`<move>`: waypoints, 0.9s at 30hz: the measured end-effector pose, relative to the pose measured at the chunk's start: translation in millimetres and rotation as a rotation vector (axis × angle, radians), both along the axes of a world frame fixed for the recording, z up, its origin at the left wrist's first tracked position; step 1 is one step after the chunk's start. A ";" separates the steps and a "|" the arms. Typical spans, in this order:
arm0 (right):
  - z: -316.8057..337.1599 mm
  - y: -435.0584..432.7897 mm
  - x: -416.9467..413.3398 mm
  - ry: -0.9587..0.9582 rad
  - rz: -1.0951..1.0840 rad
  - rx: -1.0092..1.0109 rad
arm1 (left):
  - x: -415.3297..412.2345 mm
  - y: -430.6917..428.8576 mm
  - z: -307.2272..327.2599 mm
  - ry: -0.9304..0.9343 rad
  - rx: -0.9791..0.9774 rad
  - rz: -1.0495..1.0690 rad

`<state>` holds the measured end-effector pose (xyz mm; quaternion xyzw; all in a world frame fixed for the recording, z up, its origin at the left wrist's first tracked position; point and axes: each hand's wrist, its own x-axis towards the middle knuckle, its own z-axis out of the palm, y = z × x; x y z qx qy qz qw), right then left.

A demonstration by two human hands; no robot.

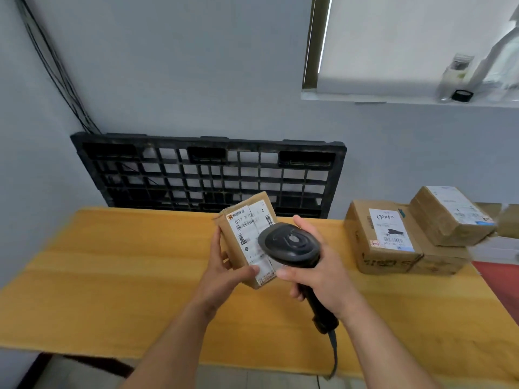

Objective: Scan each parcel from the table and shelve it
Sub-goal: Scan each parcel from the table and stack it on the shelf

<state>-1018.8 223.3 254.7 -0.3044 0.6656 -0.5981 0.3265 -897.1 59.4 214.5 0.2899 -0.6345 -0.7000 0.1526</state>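
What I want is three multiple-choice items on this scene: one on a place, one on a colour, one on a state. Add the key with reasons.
1. Where is the black pallet?
A. Upright against the wall behind the table
B. Flat on the floor
C. On the windowsill

2. What colour is the table's top?
A. White
B. Yellow
C. Green

3. How is the labelled parcel placed?
A. Lying on the table
B. Stacked on other boxes
C. Held up in the left hand

Key:
1 A: it stands on edge at the wall, its lower part hidden by the table's far edge.
2 B: the wood surface is plainly yellow.
3 C: the left hand grips it while the right hand holds the barcode scanner over its label.
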 end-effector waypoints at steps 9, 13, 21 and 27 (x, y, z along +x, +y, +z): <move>33.5 -19.6 52.3 0.074 0.063 -0.111 | 63.1 -22.2 16.8 0.014 -0.114 0.144; 51.1 -17.0 63.0 0.016 0.140 -0.193 | 84.0 -23.7 25.8 0.008 -0.180 0.206; 65.3 -0.7 71.8 -0.068 0.239 -0.244 | 92.6 -14.7 32.9 0.008 -0.230 0.292; 65.9 12.7 60.2 -0.044 0.253 -0.219 | 85.8 -8.3 35.9 -0.004 -0.246 0.312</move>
